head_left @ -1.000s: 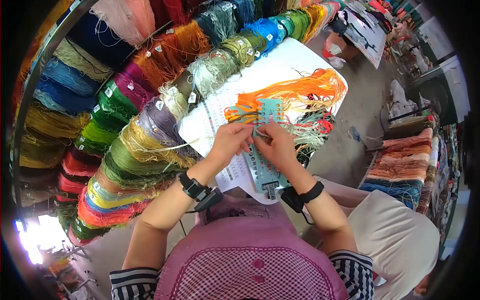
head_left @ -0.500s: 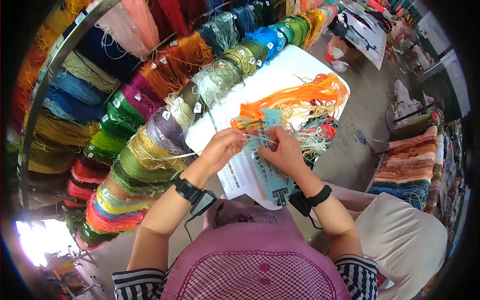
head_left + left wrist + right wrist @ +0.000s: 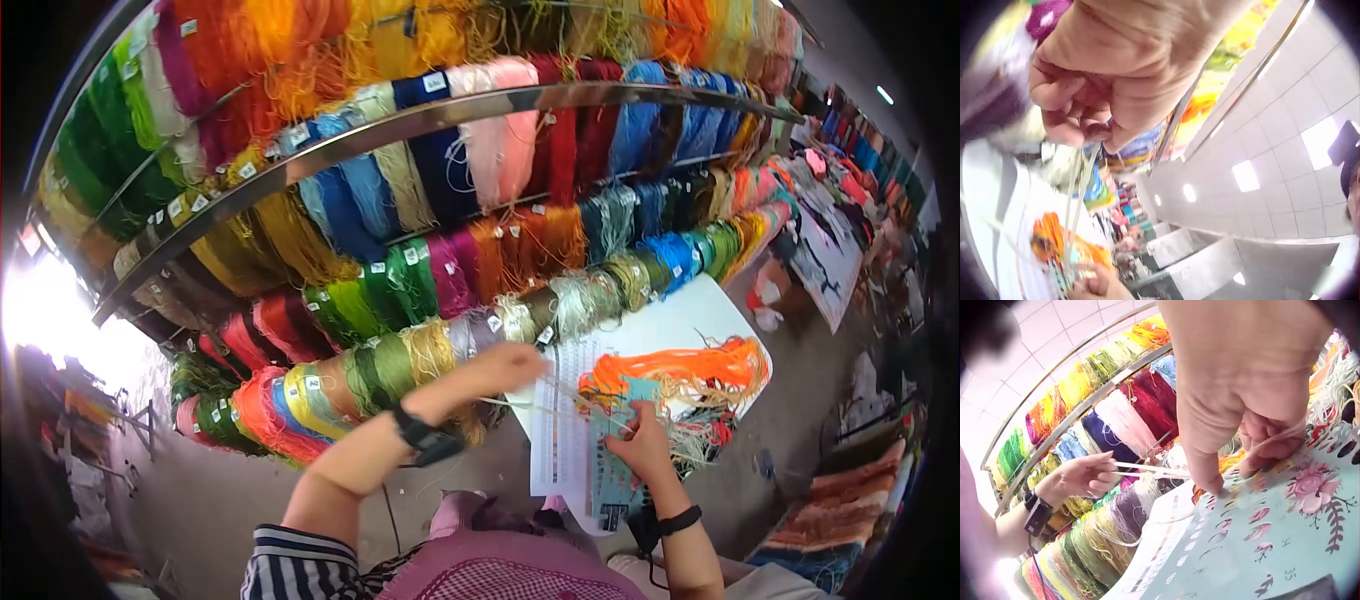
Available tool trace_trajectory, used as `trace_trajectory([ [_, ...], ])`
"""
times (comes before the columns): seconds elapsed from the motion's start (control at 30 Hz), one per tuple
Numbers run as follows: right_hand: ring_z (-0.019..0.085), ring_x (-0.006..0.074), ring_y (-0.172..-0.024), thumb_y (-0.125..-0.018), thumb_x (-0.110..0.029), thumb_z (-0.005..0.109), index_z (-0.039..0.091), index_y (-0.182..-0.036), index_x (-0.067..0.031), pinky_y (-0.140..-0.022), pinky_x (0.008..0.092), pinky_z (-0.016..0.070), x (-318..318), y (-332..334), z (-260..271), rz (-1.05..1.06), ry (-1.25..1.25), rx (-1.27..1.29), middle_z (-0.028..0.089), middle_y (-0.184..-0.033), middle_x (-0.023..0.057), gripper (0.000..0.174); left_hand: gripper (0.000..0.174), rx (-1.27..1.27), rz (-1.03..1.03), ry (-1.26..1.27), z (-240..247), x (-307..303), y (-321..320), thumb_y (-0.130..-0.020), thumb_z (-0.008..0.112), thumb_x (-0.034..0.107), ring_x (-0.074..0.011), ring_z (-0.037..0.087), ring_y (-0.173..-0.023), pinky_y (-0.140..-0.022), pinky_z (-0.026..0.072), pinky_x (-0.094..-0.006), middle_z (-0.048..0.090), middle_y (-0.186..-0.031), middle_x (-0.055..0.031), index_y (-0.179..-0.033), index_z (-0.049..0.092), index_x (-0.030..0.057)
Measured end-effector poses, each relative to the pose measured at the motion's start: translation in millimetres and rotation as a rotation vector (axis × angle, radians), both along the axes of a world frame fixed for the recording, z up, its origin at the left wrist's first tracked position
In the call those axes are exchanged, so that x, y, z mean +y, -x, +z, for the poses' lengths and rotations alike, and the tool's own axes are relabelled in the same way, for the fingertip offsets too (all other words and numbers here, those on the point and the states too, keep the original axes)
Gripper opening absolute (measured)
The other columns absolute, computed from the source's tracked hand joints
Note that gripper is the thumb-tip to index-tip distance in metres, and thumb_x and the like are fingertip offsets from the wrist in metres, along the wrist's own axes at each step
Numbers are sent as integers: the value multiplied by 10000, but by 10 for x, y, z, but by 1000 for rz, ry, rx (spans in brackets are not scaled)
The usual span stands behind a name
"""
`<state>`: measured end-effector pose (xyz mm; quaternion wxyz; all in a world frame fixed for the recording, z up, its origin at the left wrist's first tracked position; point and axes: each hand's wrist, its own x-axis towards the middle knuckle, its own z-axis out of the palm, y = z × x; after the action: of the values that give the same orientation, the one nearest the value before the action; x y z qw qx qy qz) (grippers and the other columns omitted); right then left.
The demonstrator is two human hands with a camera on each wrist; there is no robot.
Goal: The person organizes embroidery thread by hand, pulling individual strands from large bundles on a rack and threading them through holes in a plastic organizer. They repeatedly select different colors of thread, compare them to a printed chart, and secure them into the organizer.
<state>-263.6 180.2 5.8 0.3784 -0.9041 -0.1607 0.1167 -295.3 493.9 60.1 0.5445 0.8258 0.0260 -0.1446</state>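
Farthest out beyond the left hand (image 3: 505, 368), tagged skeins (image 3: 400, 290) hang in colour order from a curved metal rail (image 3: 420, 120), tags facing me, I judge so that shades can be read at a glance. The left hand is raised toward that rack, fingers curled, pinching the far end of a few pale threads (image 3: 565, 405). The strands run taut from it down to the right hand (image 3: 640, 448), probably because the two hands pull against each other. Under the strands lies a printed chart sheet (image 3: 560, 450), near both hands. The right hand, fingers bent, nips the near end of the threads against a teal thread card (image 3: 608, 490) with punched holes and a flower print (the right wrist view shows this best), its thumb pressing the card flat. Just past the right hand's fingertips, orange threads (image 3: 690, 368) fan from the card's top holes across the white tabletop (image 3: 690, 310). The tabletop's edge falls away right of the right hand; open floor lies beyond, while the rack crowds the left hand.
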Motion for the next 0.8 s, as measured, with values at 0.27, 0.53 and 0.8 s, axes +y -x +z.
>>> trace_trajectory([
  [0.27, 613, 218, -661, -625, -203, 838, 488, -1159, -32, -628, 345, 500, 18, -33, -51, 31, 11, -34, 589, -722, 62, 660, 227, -825, 867, -1100, 1102, 1510, 425, -820, 700, 223, -264, 603, -670, -596, 477, -370, 586, -803, -79, -1014, 649, 117],
  [0.53, 600, 199, -638, -624, -184, 863, 502, -1150, -28, -606, 325, 494, 41, 2, 35, -1, 30, 1, 579, -710, 54, 656, 282, -1093, 1246, -805, 1293, 1512, -526, -765, 769, 264, -168, 534, -619, -640, 463, -314, 550, -961, -51, -905, 636, 59],
  [0.8, 594, 189, -618, -632, -174, 862, 507, -1148, -27, -592, 317, 489, 8, -17, -39, 1, 4, 1, 575, -688, 48, 644, 167, -1168, 1058, -430, 1221, 1605, -389, -831, 715, 224, -146, 542, -614, -604, 438, -286, 563, -825, -29, -838, 674, 63],
])
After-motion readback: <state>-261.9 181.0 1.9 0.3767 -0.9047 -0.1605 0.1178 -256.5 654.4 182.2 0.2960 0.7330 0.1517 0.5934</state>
